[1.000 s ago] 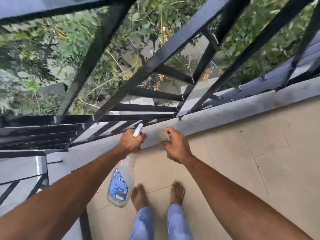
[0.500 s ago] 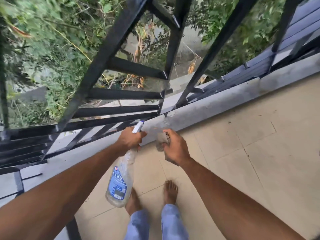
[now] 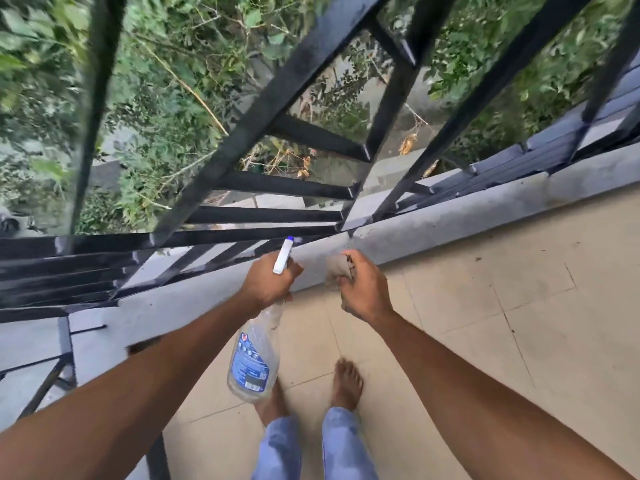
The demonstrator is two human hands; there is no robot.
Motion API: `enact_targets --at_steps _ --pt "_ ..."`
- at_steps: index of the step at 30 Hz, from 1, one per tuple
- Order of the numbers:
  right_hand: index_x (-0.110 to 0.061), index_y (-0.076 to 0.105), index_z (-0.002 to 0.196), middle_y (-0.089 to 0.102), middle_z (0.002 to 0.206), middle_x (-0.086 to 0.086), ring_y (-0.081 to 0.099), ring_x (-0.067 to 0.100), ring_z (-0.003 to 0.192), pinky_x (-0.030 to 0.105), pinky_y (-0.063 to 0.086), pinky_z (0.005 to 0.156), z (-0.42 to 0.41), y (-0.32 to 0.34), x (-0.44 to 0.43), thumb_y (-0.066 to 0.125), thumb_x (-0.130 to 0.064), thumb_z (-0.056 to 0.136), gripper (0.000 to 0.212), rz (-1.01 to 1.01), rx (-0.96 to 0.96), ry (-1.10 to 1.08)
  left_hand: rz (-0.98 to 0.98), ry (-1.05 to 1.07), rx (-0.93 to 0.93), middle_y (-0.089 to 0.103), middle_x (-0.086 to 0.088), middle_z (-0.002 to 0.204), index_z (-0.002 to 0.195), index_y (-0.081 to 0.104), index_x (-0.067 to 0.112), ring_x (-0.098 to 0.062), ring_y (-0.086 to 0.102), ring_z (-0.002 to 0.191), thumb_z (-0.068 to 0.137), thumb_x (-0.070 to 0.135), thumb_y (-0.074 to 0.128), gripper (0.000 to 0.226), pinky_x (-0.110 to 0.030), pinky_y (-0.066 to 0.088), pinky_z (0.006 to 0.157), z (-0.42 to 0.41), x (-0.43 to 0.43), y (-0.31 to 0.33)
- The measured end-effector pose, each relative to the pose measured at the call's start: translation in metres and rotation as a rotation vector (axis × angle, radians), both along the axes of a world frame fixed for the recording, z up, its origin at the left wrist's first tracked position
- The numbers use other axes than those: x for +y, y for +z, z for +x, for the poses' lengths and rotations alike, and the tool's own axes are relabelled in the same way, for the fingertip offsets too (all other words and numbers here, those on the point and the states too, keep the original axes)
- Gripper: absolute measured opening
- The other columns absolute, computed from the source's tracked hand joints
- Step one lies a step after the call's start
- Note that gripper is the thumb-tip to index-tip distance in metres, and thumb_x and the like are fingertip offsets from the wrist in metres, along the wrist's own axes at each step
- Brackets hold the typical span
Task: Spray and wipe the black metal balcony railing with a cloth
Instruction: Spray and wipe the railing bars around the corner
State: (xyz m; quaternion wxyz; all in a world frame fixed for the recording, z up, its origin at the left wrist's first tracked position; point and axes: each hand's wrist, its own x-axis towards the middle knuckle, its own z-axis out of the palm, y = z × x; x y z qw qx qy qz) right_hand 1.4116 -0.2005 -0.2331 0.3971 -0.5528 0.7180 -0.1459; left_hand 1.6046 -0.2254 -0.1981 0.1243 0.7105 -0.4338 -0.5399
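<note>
1. Your left hand (image 3: 268, 280) is wrapped around the neck of the clear plastic spray bottle with a blue label (image 3: 252, 362) — white nozzle toward the black metal balcony railing (image 3: 270, 98).
2. Your right hand (image 3: 363, 289) pinches a small brownish cloth (image 3: 337, 268) (bunched), just beside the grey concrete ledge (image 3: 450, 216), not touching the bars.
3. Your bare feet stand on beige floor tiles (image 3: 519, 306).

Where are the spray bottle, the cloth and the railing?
spray bottle (image 3: 251, 363): head view, on its blue label.
cloth (image 3: 337, 268): head view, on its bare upper part.
railing (image 3: 277, 185): head view, on a horizontal crossbar.
</note>
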Motion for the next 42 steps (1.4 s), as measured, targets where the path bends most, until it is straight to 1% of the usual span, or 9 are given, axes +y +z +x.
enact_targets --at_steps 12,14,18,23,26,30,32,34,42 --pt "-0.025 0.059 0.106 0.068 0.094 -0.013 0.064 -0.001 0.084 0.019 0.051 0.083 0.168 0.047 -0.026 0.071 -0.001 0.087 0.033 -0.052 -0.503 -0.204 -0.346 0.105 -0.138 0.053 0.006 0.050 0.069 0.049 0.020 -0.012 0.062 0.041 0.096 0.021 0.065 0.031 -0.016 0.044 0.048 0.114 0.041 0.065" --pt "-0.017 0.061 0.105 0.072 0.096 -0.002 0.068 0.009 0.087 0.027 0.055 0.085 0.193 0.058 -0.025 0.073 -0.003 0.088 0.025 -0.087 -0.575 -0.277 -0.407 0.027 -0.197 0.055 0.006 0.051 0.069 0.049 0.023 -0.007 0.062 0.045 0.088 0.030 0.058 0.022 -0.012 0.041 0.051 0.130 0.045 0.074" --pt "-0.022 0.056 0.109 0.065 0.094 -0.013 0.063 0.004 0.083 0.022 0.050 0.084 0.226 0.071 -0.028 0.074 -0.005 0.089 0.032 -0.054 -0.674 -0.399 -0.532 -0.033 -0.289 0.056 0.006 0.061 0.075 0.054 0.018 -0.019 0.061 0.060 0.084 0.027 0.057 0.013 -0.032 0.046 0.063 0.160 0.045 0.082" --pt "-0.017 0.062 0.122 0.067 0.106 -0.011 0.062 0.003 0.098 0.014 0.046 0.091 0.232 0.064 -0.017 0.071 -0.006 0.089 0.036 -0.147 -0.478 -0.194 -0.563 -0.036 -0.270 0.059 -0.003 0.067 0.079 0.054 0.013 -0.032 0.063 0.061 0.084 0.029 0.056 0.017 -0.050 0.052 0.064 0.181 0.042 0.083" --pt "-0.022 0.061 0.118 0.070 0.107 0.000 0.066 0.016 0.098 0.034 0.054 0.092 0.225 0.056 -0.021 0.064 -0.013 0.091 0.028 -0.219 -0.294 -0.041 -0.560 -0.054 -0.245 0.059 -0.002 0.069 0.080 0.055 0.011 -0.029 0.062 0.062 0.084 0.030 0.057 0.019 -0.048 0.053 0.065 0.182 0.043 0.079" --pt "-0.033 0.056 0.084 0.065 0.088 -0.012 0.062 0.013 0.087 0.008 0.038 0.071 0.203 0.057 -0.037 0.059 0.009 0.089 0.043 -0.198 -0.176 0.026 -0.546 -0.024 -0.181 0.057 0.002 0.069 0.078 0.054 0.014 -0.027 0.061 0.063 0.083 0.030 0.056 0.016 -0.046 0.053 0.065 0.184 0.045 0.071" --pt "-0.019 0.065 0.102 0.070 0.107 0.009 0.064 0.022 0.100 0.020 0.040 0.073 0.187 0.049 -0.052 0.061 -0.003 0.095 0.018 -0.026 -0.036 -0.068 -0.526 0.004 -0.138 0.060 0.000 0.069 0.079 0.054 0.014 -0.027 0.063 0.062 0.085 0.032 0.056 0.019 -0.049 0.054 0.065 0.185 0.046 0.068" --pt "-0.009 0.060 0.127 0.066 0.124 0.013 0.062 0.028 0.115 0.024 0.042 0.080 0.174 0.037 -0.064 0.064 -0.016 0.097 0.031 0.132 0.083 -0.207 -0.519 0.014 -0.100 0.061 -0.001 0.070 0.080 0.055 0.013 -0.027 0.065 0.061 0.086 0.033 0.056 0.020 -0.051 0.055 0.064 0.185 0.046 0.064" --pt "-0.011 0.062 0.121 0.066 0.117 0.009 0.061 0.028 0.111 0.035 0.052 0.091 0.220 0.039 -0.048 0.065 -0.016 0.094 0.027 -0.173 0.031 -0.016 -0.516 -0.044 -0.044 0.057 0.000 0.070 0.078 0.051 0.016 -0.031 0.061 0.064 0.085 0.031 0.055 0.018 -0.053 0.054 0.064 0.180 0.048 0.045"
